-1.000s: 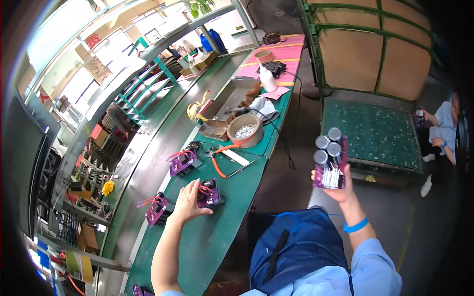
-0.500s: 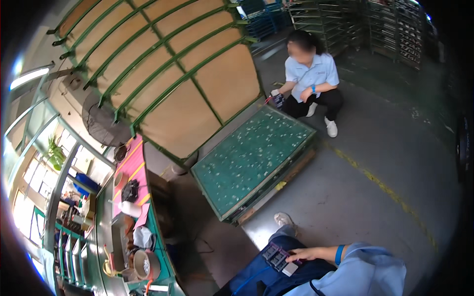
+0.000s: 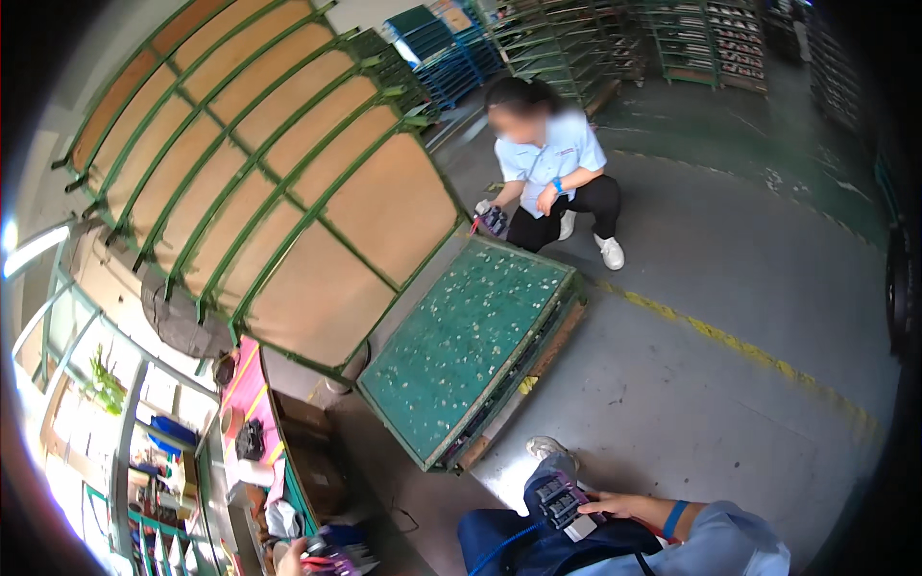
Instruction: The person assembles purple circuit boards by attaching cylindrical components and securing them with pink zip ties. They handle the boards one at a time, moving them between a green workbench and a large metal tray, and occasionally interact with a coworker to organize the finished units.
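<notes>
My right hand (image 3: pixel 605 504), with a blue band on its wrist, is closed on the edge of a dark ribbed device (image 3: pixel 557 501). The device has a purple side and a white block at its lower end; a blue cable (image 3: pixel 509 547) runs from it. It is held above my dark-blue trousers (image 3: pixel 495 540). At the lower edge my left hand (image 3: pixel 290 559) shows only in part, closed on a similar dark device (image 3: pixel 336 555) with red and purple parts. That one is blurred, and the picture's edge cuts it off.
A low platform with a speckled green top (image 3: pixel 471 336) stands ahead, beside a tilted green frame with tan panels (image 3: pixel 317 288). Beyond it a co-worker (image 3: pixel 552 163) squats, holding a similar device. A cluttered bench (image 3: pixel 252 384) is at left. Yellow tape (image 3: pixel 711 341) crosses the floor; racks stand behind.
My left hand has come into view at the lower edge with its device. The view has shifted, so the platform and co-worker sit lower and further left. My right hand still holds its device.
</notes>
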{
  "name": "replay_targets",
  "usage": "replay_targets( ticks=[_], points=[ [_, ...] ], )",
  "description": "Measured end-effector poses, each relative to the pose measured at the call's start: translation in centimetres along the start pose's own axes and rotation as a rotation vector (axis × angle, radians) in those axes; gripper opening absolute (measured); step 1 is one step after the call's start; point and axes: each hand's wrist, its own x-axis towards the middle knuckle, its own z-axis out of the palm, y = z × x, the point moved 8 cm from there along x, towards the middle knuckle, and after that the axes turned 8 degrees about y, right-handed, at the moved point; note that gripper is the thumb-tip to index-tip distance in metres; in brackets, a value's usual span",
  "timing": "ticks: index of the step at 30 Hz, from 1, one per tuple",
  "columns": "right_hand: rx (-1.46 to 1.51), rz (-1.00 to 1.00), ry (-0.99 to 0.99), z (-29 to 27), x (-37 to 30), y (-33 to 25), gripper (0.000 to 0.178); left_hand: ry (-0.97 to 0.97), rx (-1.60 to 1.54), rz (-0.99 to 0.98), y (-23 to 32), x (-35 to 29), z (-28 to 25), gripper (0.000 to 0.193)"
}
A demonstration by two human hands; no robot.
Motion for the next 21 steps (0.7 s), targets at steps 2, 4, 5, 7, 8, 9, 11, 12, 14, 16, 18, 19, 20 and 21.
replay_targets(
  ticks=[2, 4, 5, 7, 8, 9, 11, 12, 14, 16, 18, 19, 20, 21],
  points=[
    [0.313, -0.076, 0.031, -2.7, 0.4, 2.2, 0.067, -0.195, 0.572, 0.519, 8.6, 3.3, 7.8, 0.087],
    [0.208, -0.266, 0.064, -6.6, 0.6, 4.2, 0.057, -0.322, 0.689, 0.781, 8.7, 6.8, 13.0, 0.090],
    [0.146, -0.358, 0.096, -8.1, 0.5, 4.1, 0.052, -0.427, 0.629, 0.836, 8.0, 8.6, 15.5, 0.089],
    [0.241, -0.339, 0.205, -7.4, -3.5, -1.3, 0.048, -0.545, 0.839, 0.910, 5.1, 11.7, 19.2, 0.100],
    [0.647, -0.279, 0.022, -7.4, -3.4, -2.9, 0.052, -0.619, 0.828, 0.891, 4.4, 13.1, 20.9, 0.096],
    [1.038, -0.203, -0.173, -7.5, -3.2, -4.4, 0.055, -0.686, 0.809, 0.861, 3.2, 14.5, 22.2, 0.093],
    [0.861, -0.333, 0.053, -10.8, -1.9, -6.6, 0.066, -0.799, 0.741, 0.798, 1.2, 19.2, 24.2, 0.091],
    [0.781, -0.315, 0.222, -12.3, -0.5, -8.1, 0.068, -0.848, 0.701, 0.733, -1.0, 21.9, 25.2, 0.090],
    [0.449, -0.348, 0.385, -13.8, 2.1, -13.5, 0.066, -0.769, 0.791, 0.903, -3.5, 27.9, 27.8, 0.085],
    [0.149, -0.294, 0.528, -15.0, 7.9, -15.6, 0.065, -0.682, 0.846, 0.908, -8.9, 35.3, 30.5, 0.086],
    [-0.066, -0.227, 0.618, -16.1, 14.4, -17.6, 0.065, -0.638, 0.808, 0.903, -12.3, 41.7, 31.8, 0.089],
    [-0.122, -0.177, 0.623, -15.3, 18.2, -19.1, 0.066, -0.599, 0.854, 0.901, -13.2, 44.5, 31.7, 0.089],
    [-0.152, -0.143, 0.621, -13.5, 21.4, -22.0, 0.064, -0.460, 0.825, 0.988, -12.5, 46.6, 30.3, 0.092],
    [-0.180, -0.224, 0.537, -12.2, 25.9, -24.4, 0.064, -0.444, 0.789, 1.004, -12.8, 49.3, 30.0, 0.091]
  ],
)
